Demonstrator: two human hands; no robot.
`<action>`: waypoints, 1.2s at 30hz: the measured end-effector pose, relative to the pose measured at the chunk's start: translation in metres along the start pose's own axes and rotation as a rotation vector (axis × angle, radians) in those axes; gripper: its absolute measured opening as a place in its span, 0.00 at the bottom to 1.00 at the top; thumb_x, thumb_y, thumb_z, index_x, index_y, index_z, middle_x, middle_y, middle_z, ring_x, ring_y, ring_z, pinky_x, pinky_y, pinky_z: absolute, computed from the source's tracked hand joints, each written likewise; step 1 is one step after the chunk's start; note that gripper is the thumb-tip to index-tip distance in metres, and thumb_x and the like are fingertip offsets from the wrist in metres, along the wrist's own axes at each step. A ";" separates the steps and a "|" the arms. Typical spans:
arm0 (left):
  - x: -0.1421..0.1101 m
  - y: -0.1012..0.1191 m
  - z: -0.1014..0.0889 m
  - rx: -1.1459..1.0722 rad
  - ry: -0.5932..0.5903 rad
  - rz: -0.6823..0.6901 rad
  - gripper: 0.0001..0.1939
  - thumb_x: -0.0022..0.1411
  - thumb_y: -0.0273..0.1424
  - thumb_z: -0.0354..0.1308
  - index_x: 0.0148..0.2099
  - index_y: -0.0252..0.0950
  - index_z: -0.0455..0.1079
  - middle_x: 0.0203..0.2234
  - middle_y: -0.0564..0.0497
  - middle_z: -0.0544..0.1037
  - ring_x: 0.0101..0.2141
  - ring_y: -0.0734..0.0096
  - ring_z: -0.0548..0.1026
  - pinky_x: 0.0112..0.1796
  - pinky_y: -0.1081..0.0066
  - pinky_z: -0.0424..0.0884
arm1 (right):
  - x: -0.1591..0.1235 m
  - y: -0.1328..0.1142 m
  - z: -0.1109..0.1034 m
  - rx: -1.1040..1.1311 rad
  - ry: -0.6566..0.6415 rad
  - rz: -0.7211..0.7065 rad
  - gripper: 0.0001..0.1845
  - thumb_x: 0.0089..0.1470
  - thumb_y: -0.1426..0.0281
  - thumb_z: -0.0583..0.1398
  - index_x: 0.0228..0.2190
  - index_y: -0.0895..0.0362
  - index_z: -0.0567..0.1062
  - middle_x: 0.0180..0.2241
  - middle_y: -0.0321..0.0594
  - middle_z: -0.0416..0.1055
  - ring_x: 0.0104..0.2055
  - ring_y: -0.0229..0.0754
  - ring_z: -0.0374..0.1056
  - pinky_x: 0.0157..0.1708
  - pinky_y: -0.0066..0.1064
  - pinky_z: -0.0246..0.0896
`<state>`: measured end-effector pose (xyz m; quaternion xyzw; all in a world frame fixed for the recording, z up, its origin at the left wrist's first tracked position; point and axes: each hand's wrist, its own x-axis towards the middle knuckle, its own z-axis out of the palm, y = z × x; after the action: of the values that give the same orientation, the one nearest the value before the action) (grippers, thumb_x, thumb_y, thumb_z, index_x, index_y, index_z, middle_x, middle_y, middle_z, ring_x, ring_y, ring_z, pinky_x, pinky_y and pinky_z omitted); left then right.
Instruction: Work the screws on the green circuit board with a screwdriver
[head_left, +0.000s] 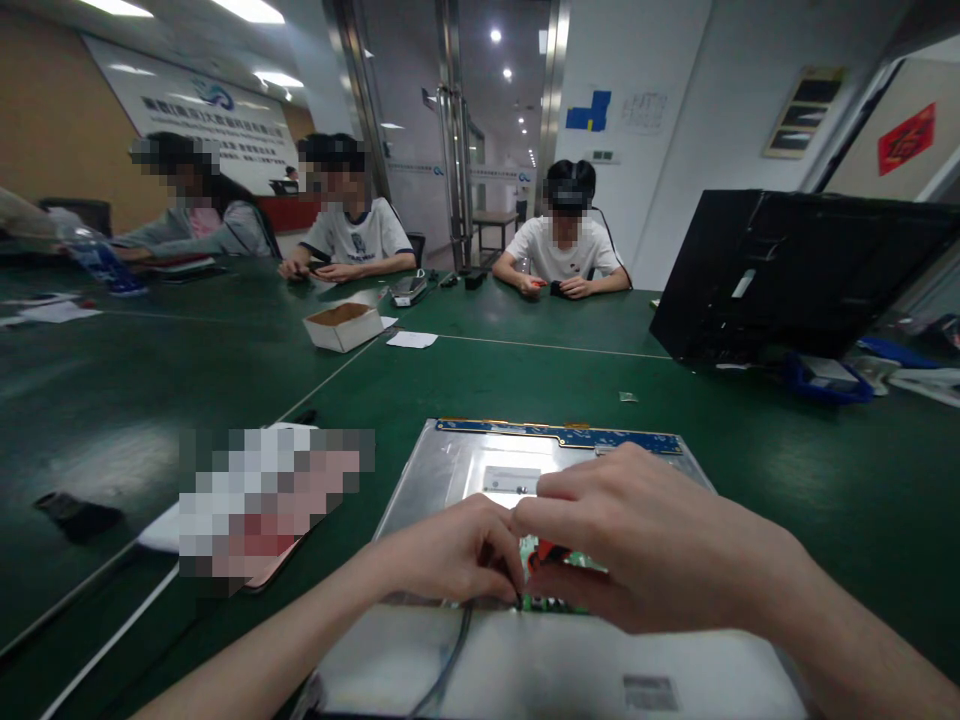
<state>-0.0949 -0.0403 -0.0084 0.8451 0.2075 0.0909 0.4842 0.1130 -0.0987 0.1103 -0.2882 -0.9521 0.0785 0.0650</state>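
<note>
A metal-backed flat display panel point(427, 480) lies in front of me, with a blue circuit strip point(637, 437) along its far edge. On its near part sits a green circuit board point(551, 604), mostly covered by my hands. My left hand point(469, 550) is closed, its fingertips pinched on a dark cable point(461, 640) at the board's edge; the cable's end is largely hidden. My right hand point(630, 540) curls closed round a small orange-red and black object point(547, 553) just over the board. My fingers hide most of that object.
Left of the panel lie a blurred-out pink and white item point(300, 510) and a black object point(79, 515). Farther off are an open white box point(343, 327), paper point(412, 340) and a large black monitor point(795, 270). Several people sit across the green table point(525, 375).
</note>
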 end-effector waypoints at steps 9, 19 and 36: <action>0.000 0.005 0.001 -0.005 -0.010 -0.061 0.07 0.52 0.22 0.63 0.35 0.35 0.78 0.25 0.54 0.76 0.26 0.73 0.71 0.27 0.76 0.65 | 0.000 -0.001 -0.001 0.046 -0.017 0.011 0.03 0.54 0.72 0.56 0.33 0.55 0.67 0.31 0.32 0.69 0.28 0.35 0.59 0.24 0.29 0.44; 0.001 0.002 0.001 0.003 -0.020 -0.024 0.08 0.53 0.22 0.62 0.36 0.35 0.79 0.26 0.53 0.79 0.26 0.72 0.72 0.28 0.75 0.67 | 0.000 0.000 -0.003 0.049 -0.018 0.008 0.05 0.56 0.67 0.59 0.35 0.54 0.67 0.31 0.33 0.70 0.29 0.36 0.61 0.24 0.30 0.45; 0.001 -0.003 0.001 0.003 -0.045 -0.041 0.07 0.55 0.24 0.63 0.38 0.34 0.78 0.28 0.52 0.78 0.27 0.72 0.72 0.28 0.76 0.67 | -0.001 0.000 -0.002 0.024 -0.008 -0.001 0.05 0.54 0.70 0.58 0.35 0.55 0.66 0.31 0.34 0.68 0.28 0.35 0.59 0.23 0.30 0.43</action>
<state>-0.0947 -0.0394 -0.0114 0.8432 0.2140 0.0619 0.4892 0.1142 -0.0989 0.1126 -0.2867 -0.9515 0.0912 0.0645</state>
